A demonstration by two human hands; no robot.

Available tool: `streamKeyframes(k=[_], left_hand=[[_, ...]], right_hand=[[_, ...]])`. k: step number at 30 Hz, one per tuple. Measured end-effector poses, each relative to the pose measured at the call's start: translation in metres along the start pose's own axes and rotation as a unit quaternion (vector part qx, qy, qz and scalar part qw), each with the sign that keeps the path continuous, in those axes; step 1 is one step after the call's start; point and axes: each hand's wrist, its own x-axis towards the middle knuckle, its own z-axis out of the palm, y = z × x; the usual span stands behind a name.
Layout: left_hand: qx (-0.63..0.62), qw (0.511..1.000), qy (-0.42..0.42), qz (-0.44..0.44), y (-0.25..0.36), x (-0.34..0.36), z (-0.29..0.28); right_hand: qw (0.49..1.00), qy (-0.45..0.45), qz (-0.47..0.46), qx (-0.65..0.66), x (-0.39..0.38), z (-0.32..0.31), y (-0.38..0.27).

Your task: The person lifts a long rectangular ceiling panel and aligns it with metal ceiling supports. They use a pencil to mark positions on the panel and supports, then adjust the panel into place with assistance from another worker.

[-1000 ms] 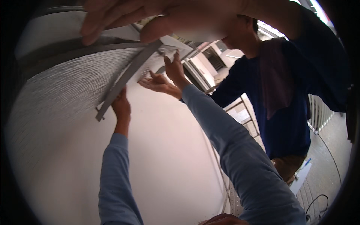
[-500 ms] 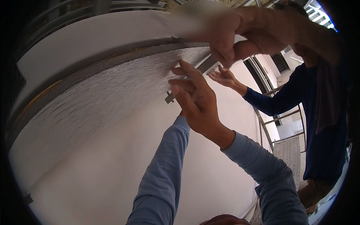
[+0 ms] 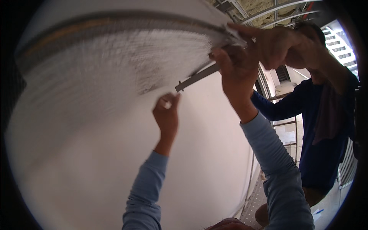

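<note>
A narrow grey metal strip (image 3: 197,78) slants across the pale wall, with a small cross-pin near its lower end. Just below that end is my left hand (image 3: 166,115), thumb and forefinger curled together; anything pinched between them is too small to make out. My right hand (image 3: 241,82) is raised at the strip's upper end and covers it. Its thumb points up, and its other fingers are blurred and partly hidden, so their grip is unclear. A co-worker's hand (image 3: 278,44) reaches in right beside my right hand, under a silvery, streaked surface (image 3: 161,50) with a dark edge.
The co-worker in a dark blue top (image 3: 320,153) stands close on the right. Behind are scaffold bars (image 3: 285,123) and a perforated walkway (image 3: 255,201). The smooth pale wall (image 3: 199,165) fills the lower middle. Metal ceiling framing (image 3: 276,9) shows at the top right.
My left hand has come out from behind my right and moved down and left. My right hand has shifted up and right to the strip's upper end. The view has tilted.
</note>
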Motion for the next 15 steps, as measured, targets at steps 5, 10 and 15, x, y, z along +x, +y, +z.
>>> streamKeyframes(k=[5, 10, 15], left_hand=[[-0.178, 0.982, -0.021, 0.055, -0.001, 0.042, -0.015], [-0.191, 0.974, -0.095, 0.079, -0.004, 0.04, -0.014], [0.031, 0.903, 0.03, 0.428, -0.018, 0.056, -0.009]], right_hand=[[0.95, -0.096, -0.167, -0.244, 0.013, -0.011, -0.006], [0.992, -0.057, -0.021, -0.114, 0.015, -0.01, -0.012], [0.971, -0.128, -0.086, -0.182, 0.017, -0.024, -0.018]])
